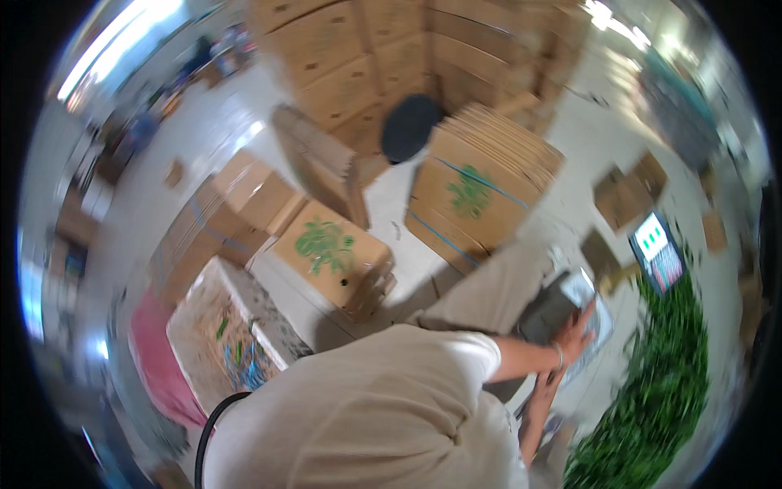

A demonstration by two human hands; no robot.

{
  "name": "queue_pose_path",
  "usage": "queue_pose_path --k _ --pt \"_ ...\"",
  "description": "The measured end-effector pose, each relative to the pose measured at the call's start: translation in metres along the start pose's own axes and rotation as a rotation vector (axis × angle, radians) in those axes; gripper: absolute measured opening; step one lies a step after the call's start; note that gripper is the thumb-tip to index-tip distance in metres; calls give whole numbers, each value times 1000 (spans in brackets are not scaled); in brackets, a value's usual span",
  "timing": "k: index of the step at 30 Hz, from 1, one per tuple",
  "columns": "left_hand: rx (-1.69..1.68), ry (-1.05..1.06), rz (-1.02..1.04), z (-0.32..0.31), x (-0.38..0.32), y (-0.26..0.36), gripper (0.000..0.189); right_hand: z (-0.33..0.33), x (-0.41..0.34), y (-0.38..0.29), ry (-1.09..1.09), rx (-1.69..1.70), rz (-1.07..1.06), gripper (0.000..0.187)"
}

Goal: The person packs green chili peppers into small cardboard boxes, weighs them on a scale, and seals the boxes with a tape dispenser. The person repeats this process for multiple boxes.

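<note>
My left hand (573, 339), with a band at its wrist, lies against a dark grey boxy object (545, 310) at the right. Its fingers look spread, though blurred. A pale label-like patch (577, 288) shows on top of that object. Clear plastic (602, 327) sits along its right side. My right forearm (537, 409) reaches up from below and passes behind my left wrist; the right hand itself is mostly hidden there. Past the hands, a long heap of green leafy stalks (663, 373) lies on the floor. A tablet-like device with a lit screen (658, 253) rests at its far end.
Flattened cardboard cartons (470, 195) are bundled with blue straps ahead. A printed carton (333, 257) stands left of them, near a white foam box (201, 330) holding blue ties and scraps. Stacked cartons (333, 46) rise behind a black round stool (412, 128). Small open cartons (623, 198) lie right.
</note>
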State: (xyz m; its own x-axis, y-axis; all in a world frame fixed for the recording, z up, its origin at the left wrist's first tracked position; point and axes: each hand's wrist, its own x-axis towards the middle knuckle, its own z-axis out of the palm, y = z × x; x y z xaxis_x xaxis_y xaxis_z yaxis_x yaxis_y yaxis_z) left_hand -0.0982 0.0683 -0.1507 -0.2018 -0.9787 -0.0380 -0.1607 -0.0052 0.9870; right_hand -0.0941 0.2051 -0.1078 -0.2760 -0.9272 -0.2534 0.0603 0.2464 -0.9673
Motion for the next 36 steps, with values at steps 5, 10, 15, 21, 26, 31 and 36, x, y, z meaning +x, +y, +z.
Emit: queue_pose_path --k 5,10,15,21,26,31,36 --pt "-65 -184 57 -35 0 -1 90 3 0 -11 -4 -677 18 67" --pt "74 -270 72 -78 29 29 95 -6 39 -16 1 -883 -223 52" --pt "62 -347 28 -97 41 32 101 -5 54 -4 11 -847 -223 51" --pt "-33 -394 151 -102 37 20 105 6 29 -10 59 -173 155 69" --pt "32 -493 120 -91 42 10 104 16 20 -16 84 436 356 57" --pt "73 -522 315 -92 36 21 92 10 16 -14 220 111 210 56" --pt "146 -335 246 -102 14 44 95 -20 -14 -9 194 -602 -20 49"
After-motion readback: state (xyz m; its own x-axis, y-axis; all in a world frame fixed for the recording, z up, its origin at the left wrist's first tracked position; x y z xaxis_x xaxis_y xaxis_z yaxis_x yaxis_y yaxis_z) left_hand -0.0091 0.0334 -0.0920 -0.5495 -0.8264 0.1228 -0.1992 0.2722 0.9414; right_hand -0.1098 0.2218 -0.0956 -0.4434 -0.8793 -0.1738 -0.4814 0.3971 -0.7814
